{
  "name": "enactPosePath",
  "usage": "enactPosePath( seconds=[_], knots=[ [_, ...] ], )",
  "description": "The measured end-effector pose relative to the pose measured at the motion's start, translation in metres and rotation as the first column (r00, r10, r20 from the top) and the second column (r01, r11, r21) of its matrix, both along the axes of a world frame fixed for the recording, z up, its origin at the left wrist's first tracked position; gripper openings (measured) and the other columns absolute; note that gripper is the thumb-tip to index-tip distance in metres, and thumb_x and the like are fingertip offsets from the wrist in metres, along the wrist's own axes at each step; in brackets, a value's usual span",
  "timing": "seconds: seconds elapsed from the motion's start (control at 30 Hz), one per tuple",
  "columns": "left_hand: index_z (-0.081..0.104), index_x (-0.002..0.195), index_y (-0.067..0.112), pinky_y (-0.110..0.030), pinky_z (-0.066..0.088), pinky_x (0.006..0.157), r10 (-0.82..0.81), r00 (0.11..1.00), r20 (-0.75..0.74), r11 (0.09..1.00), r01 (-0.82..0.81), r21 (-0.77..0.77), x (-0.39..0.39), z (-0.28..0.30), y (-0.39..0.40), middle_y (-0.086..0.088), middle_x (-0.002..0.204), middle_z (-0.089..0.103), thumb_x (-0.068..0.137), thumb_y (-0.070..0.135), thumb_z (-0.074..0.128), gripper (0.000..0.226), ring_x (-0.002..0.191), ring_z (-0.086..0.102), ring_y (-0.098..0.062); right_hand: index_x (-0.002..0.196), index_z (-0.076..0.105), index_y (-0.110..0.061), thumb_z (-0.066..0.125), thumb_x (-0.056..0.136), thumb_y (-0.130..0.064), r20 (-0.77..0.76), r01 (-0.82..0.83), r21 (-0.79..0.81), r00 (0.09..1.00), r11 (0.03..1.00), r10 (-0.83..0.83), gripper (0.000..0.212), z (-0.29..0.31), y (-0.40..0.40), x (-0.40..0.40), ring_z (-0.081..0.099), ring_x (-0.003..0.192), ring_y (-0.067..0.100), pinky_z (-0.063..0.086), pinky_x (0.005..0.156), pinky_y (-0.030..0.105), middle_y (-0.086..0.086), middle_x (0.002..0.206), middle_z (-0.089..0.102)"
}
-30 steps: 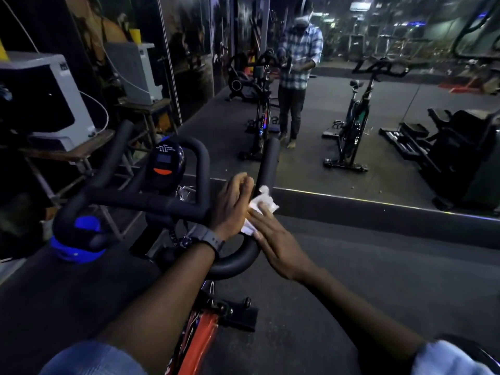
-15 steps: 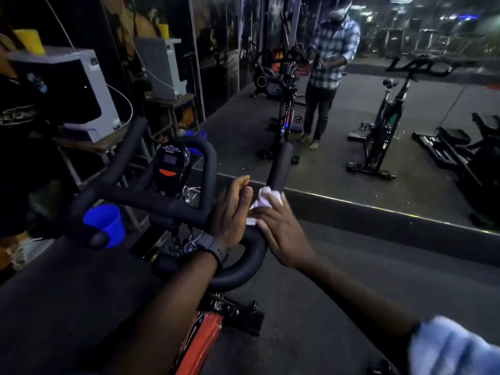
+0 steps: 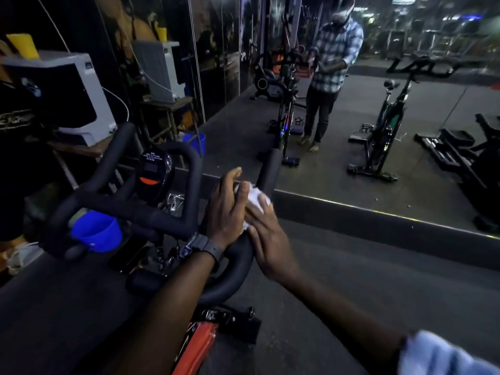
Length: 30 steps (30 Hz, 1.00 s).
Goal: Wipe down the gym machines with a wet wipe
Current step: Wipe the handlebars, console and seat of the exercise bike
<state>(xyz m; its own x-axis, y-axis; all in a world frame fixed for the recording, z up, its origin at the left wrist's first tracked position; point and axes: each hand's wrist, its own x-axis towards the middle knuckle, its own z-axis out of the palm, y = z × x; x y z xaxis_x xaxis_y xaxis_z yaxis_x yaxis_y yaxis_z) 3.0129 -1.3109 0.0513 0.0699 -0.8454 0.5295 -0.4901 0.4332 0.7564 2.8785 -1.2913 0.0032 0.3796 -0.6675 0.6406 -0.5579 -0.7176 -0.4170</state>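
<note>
The black handlebar of a spin bike fills the middle of the head view. A crumpled white wet wipe lies on its right-hand grip, just below the upright bar end. My right hand covers the wipe, its fingers curved over it and holding it against the bar. My left hand, with a dark watch at the wrist, rests flat against the same grip beside the wipe, fingers straight and pointing up.
A black console sits at the handlebar's centre above the orange bike frame. A blue bucket stands at the left under a white unit on a wooden stand. A wall mirror ahead reflects bikes and a person.
Both hands have slid a little further up the right grip with the wipe. My right fingers now cover more of the wipe. The view has tilted and shifted.
</note>
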Motion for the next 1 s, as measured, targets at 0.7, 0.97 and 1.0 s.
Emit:
enactPosePath(
  seconds=[0.7, 0.97, 1.0],
  knots=[
    [0.057, 0.132, 0.008, -0.009, 0.027, 0.103, 0.016, 0.963, 0.270, 0.995, 0.013, -0.104, -0.004, -0.001, 0.009, -0.006, 0.128, 0.063, 0.098, 0.072, 0.018, 0.083, 0.119, 0.054, -0.020, 0.091, 0.060, -0.013, 0.043, 0.103, -0.038, 0.822, -0.399, 0.569, 0.298, 0.719, -0.485, 0.033, 0.005, -0.005, 0.040, 0.060, 0.074, 0.012, 0.050, 0.069, 0.029, 0.007, 0.085, 0.064],
    [0.058, 0.129, 0.006, -0.024, 0.035, 0.102, 0.029, 0.961, 0.275, 0.992, 0.005, -0.123, -0.003, -0.003, 0.005, -0.008, 0.126, 0.063, 0.098, 0.071, 0.020, 0.081, 0.120, 0.054, -0.023, 0.110, 0.060, -0.012, 0.026, 0.104, -0.050, 0.891, -0.832, 0.314, 0.092, 0.457, -0.446, 0.052, 0.070, -0.122, 0.000, 0.066, 0.062, 0.019, 0.054, 0.056, 0.024, 0.007, 0.080, 0.071],
    [0.058, 0.128, 0.006, -0.023, 0.035, 0.102, 0.028, 0.962, 0.272, 0.992, 0.006, -0.126, -0.003, -0.003, 0.006, -0.007, 0.126, 0.063, 0.098, 0.071, 0.020, 0.081, 0.119, 0.054, -0.022, 0.106, 0.061, -0.012, 0.028, 0.105, -0.047, 0.888, -0.840, 0.307, 0.084, 0.447, -0.453, 0.048, 0.062, -0.114, 0.004, 0.065, 0.058, 0.018, 0.054, 0.052, 0.024, 0.007, 0.076, 0.070]
  ],
)
